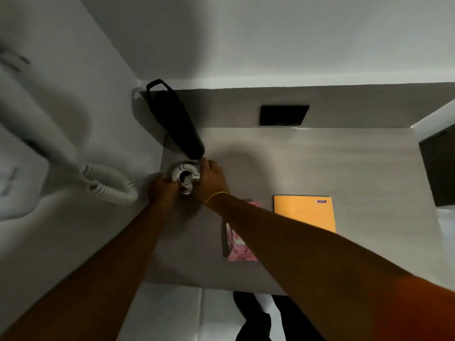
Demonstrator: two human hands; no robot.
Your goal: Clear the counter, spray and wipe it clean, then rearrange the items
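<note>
A shiny metal container (185,175) with an open top stands at the left end of the grey counter (320,163). My left hand (163,190) grips its left side and my right hand (212,179), with a yellow band on the wrist, holds its right side. Just behind it a tall black bottle (176,119) with a carry loop stands in the back left corner. A yellow-orange notebook (305,212) lies flat to the right. A pink patterned item (237,244) lies partly hidden under my right forearm.
A white wall-mounted hair dryer with a coiled cord (108,185) hangs on the left wall. A black rectangular panel (283,115) sits in the back wall. A dark object (439,168) stands at the right edge. The counter's front edge runs below my arms.
</note>
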